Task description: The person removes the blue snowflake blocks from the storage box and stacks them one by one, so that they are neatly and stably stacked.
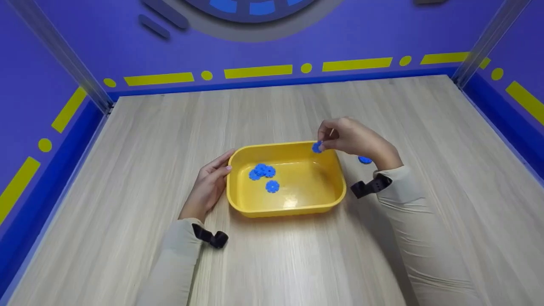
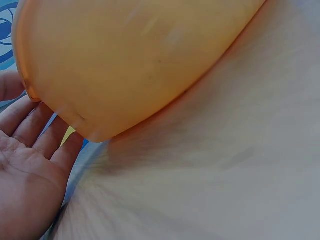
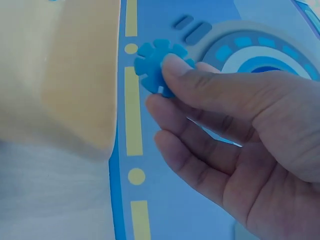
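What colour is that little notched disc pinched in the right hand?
Plain blue; the notched disc shows best in the right wrist view.

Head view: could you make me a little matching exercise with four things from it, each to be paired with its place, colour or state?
1. Tub
2. Left hand
3. Right hand
4. Overlapping blue discs

A. Pinching a single blue disc
B. Lying on the tub's floor
C. Yellow
D. Touching one end of the tub

Pairs: 1-C, 2-D, 3-A, 4-B
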A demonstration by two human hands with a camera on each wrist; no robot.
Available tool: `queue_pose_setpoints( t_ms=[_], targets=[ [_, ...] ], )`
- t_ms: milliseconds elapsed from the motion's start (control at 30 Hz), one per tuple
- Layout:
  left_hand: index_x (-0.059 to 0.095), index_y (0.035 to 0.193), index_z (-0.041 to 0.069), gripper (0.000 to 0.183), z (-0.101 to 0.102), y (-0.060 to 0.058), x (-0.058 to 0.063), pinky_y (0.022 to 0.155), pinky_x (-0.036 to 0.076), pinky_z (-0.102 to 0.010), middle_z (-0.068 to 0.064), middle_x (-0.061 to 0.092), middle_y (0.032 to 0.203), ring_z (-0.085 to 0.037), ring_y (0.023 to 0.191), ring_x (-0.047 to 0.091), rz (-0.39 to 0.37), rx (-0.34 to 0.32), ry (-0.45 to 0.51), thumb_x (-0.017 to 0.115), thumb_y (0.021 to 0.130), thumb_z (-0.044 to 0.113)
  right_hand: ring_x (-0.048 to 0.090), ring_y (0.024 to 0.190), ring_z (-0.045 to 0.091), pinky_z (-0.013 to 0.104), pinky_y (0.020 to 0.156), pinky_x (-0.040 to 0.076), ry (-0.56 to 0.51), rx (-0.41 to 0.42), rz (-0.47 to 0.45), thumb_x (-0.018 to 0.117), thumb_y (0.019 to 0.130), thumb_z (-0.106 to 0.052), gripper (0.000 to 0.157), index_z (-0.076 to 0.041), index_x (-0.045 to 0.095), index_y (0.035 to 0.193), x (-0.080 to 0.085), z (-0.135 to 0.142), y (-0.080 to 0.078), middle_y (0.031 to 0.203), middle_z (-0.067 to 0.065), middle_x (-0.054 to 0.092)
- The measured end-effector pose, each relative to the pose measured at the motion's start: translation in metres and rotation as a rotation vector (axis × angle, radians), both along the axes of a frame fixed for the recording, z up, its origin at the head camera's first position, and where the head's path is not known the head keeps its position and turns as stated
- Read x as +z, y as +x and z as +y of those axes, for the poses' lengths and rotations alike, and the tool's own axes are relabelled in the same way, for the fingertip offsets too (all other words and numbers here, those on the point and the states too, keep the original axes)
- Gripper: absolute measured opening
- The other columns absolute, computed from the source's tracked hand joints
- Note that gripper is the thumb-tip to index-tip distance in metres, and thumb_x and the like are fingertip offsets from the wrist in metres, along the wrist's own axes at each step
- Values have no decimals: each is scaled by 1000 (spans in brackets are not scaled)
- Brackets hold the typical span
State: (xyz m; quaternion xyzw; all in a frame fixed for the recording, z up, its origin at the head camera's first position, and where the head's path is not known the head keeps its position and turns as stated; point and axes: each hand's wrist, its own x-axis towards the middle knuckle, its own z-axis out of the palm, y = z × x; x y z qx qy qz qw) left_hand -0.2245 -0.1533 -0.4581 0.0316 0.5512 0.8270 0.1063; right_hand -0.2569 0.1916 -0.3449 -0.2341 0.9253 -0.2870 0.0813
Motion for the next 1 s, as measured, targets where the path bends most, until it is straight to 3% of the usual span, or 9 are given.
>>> queue_pose_setpoints(
  t_ms=[433, 800, 1000],
  targets=[
    [37, 145, -3, 53, -1, 0, -1, 111, 37, -32, -13, 37, 153, -21, 139, 38, 1, 7, -4, 48, 93, -2, 65, 85, 25, 34, 80, 59, -99, -145, 37, 66, 89, -9, 8, -4, 64, 95, -13, 32, 4, 94, 10, 68],
    [37, 145, -3, 53, -2, -1, -1, 111, 38, -32, -14, 37, 153, -22, 138, 39, 3, 1, -4, 49, 94, -2, 66, 86, 29, 20, 73, 57, -134, -260, 22, 67, 89, -8, 9, -5, 63, 95, -31, 53, 6, 95, 10, 67],
    [37, 145, -3, 53, -1, -2, -2, 109, 40, -30, -14, 37, 152, -21, 138, 40, 7, -3, -13, 48, 94, -2, 65, 87, 25, 16, 69, 54, -143, -304, -6, 67, 89, -9, 9, -6, 63, 96, -42, 65, 6, 94, 9, 64]
  ],
)
